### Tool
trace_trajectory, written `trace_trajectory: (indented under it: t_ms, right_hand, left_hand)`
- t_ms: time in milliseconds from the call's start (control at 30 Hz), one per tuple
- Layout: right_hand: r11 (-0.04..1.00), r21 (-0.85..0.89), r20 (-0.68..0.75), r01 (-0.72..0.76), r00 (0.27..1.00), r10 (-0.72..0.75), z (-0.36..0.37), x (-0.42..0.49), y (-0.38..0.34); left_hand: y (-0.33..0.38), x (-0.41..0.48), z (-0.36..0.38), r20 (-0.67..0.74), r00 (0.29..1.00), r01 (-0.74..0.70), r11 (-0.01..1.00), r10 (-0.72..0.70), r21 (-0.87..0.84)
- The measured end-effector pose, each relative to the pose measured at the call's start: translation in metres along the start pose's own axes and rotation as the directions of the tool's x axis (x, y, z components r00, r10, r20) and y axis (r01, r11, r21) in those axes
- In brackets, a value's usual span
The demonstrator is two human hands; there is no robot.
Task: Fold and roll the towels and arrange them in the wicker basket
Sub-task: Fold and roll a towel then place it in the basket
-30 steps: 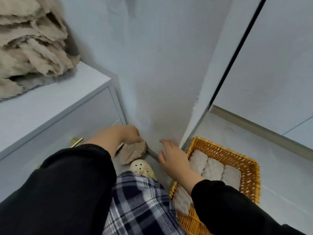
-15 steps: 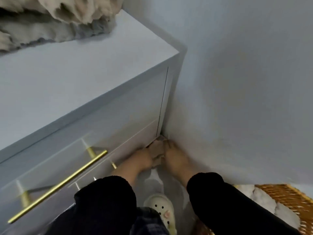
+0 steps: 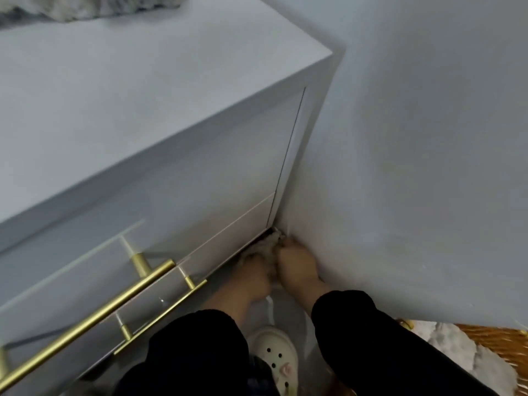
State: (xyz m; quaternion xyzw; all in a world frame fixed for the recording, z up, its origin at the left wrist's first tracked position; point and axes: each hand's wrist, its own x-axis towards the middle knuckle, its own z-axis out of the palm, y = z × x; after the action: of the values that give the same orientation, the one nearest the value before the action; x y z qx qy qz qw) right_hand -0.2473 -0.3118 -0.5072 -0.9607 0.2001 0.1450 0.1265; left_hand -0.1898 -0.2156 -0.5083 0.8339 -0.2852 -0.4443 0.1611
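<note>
A beige towel (image 3: 270,241) lies on the floor in the corner where the white dresser meets the wall, partly under the dresser's base. My left hand (image 3: 253,277) and my right hand (image 3: 297,265) are both down on it, fingers curled into the cloth, and they hide most of it. The wicker basket (image 3: 485,341) is at the lower right edge, with pale rolled towels (image 3: 454,342) inside it; only its near corner shows. A heap of loose towels (image 3: 85,8) sits on the dresser top at the upper left.
The white dresser (image 3: 143,115) fills the left, with gold bar handles (image 3: 94,312) sticking out toward me. A plain wall (image 3: 428,167) closes the right side. My foot in a cream clog (image 3: 274,355) stands on the floor just below my hands.
My view has swung left and down, so the basket slid to the lower right edge. Both hands moved deeper into the corner and closed together on the towel.
</note>
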Motion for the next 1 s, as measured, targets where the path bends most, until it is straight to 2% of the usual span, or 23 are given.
trace_trajectory:
  t_ms: [167, 333, 467, 633, 767, 900, 1000]
  right_hand:
    - [0.985, 0.170, -0.159, -0.034, 0.985, 0.061, -0.031, -0.031, -0.004]
    - [0.985, 0.170, -0.339, 0.020, 0.940, 0.039, -0.091, -0.064, -0.019]
    - [0.978, 0.210, -0.382, -0.012, 0.919, 0.093, -0.143, -0.090, -0.031]
    - [0.924, 0.372, -0.463, 0.089, 0.880, 0.102, -0.193, -0.125, -0.051]
    - [0.878, 0.456, -0.516, 0.142, 0.846, 0.132, -0.232, -0.152, -0.074]
    - [0.830, 0.489, -0.554, 0.268, 0.831, 0.058, -0.280, -0.178, -0.112]
    - [0.767, 0.529, -0.609, 0.362, 0.792, 0.046, -0.317, -0.186, -0.151]
  left_hand:
    - [0.020, -0.020, -0.017, -0.057, 0.998, -0.016, 0.999, 0.015, -0.029]
    - [0.057, -0.068, -0.052, -0.133, 0.989, -0.047, 0.995, 0.058, 0.083]
    - [0.089, -0.118, -0.084, -0.214, 0.965, -0.124, 0.984, 0.149, 0.127]
    - [0.109, -0.185, -0.121, -0.349, 0.914, -0.171, 0.977, 0.207, 0.129]
    - [0.112, -0.246, -0.148, -0.484, 0.839, -0.248, 0.966, 0.249, 0.067]
    - [0.098, -0.306, -0.179, -0.560, 0.789, -0.285, 0.958, 0.252, 0.028]
    - [0.084, -0.347, -0.201, -0.633, 0.755, -0.369, 0.909, 0.171, -0.193]
